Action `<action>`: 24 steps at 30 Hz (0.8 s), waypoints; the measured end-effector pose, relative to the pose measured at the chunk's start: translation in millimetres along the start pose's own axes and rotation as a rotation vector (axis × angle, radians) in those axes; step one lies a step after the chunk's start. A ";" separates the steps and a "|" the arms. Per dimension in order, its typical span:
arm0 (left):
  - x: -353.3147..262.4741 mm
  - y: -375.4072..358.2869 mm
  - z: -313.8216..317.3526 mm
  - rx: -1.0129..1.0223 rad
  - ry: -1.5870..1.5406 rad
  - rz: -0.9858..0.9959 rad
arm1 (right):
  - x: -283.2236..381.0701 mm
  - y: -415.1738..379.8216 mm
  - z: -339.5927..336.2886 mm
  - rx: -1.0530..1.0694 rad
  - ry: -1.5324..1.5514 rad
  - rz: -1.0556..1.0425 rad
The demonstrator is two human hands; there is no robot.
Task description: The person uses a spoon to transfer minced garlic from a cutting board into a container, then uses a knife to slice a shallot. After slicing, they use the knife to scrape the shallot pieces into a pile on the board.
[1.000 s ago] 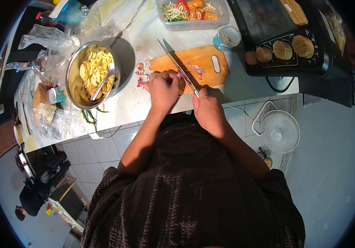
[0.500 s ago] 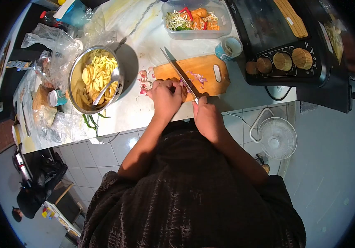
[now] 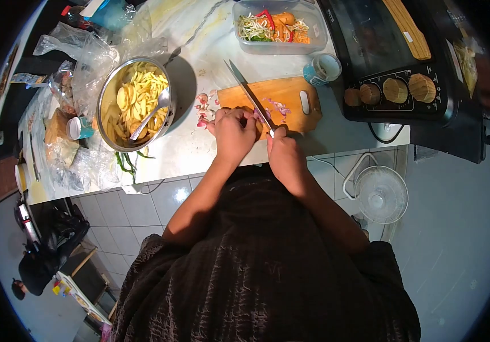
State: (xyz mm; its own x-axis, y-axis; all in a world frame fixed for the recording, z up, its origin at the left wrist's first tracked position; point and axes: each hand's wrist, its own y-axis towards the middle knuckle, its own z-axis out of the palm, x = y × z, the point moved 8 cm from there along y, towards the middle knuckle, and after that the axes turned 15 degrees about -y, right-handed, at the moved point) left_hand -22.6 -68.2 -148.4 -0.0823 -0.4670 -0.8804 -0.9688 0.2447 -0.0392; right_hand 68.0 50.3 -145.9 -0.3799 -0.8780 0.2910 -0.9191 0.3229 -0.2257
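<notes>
My right hand (image 3: pixel 285 157) is closed round the handle of a long knife (image 3: pixel 249 91), whose blade slants up and left over the wooden cutting board (image 3: pixel 293 117). Chopped purple shallot (image 3: pixel 280 108) lies on the board to the right of the blade. My left hand (image 3: pixel 235 135) is at the board's left edge, fingers curled on a shallot (image 3: pixel 258 115) that is mostly hidden beside the blade. Shallot skins and pieces (image 3: pixel 204 108) are scattered on the counter just left of the board.
Left of the board stands a steel bowl (image 3: pixel 103 108) of cut yellow pieces with a spoon, among plastic bags (image 3: pixel 88 68). Behind the board are a plastic container (image 3: pixel 319 34) of vegetables and a small jar (image 3: pixel 322 69). An oven with wooden knobs (image 3: pixel 395 90) stands right.
The whole counter has shifted slightly in view, mostly rightward. Both hands and the knife keep nearly the same place over the board.
</notes>
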 end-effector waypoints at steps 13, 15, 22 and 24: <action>-2.0 -1.2 -0.6 -0.043 0.006 0.063 | -19.6 -10.0 -12.8 -0.026 0.013 0.067; -2.2 -1.6 -0.3 -0.047 0.046 0.060 | -21.6 -10.6 -13.8 -0.035 0.033 0.051; -1.1 -2.9 -0.6 -0.023 0.015 0.027 | -13.4 -16.7 -14.0 -0.039 0.117 0.015; -6.1 -3.6 -2.6 -0.057 0.022 0.062 | -11.7 -17.0 -14.4 -0.024 0.102 0.014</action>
State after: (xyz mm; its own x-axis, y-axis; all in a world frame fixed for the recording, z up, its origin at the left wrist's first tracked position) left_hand -19.2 -68.5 -141.7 -0.1473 -0.4715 -0.8695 -0.9734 0.2249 0.0429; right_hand 86.6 60.1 -132.1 -0.4006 -0.8333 0.3809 -0.9152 0.3446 -0.2088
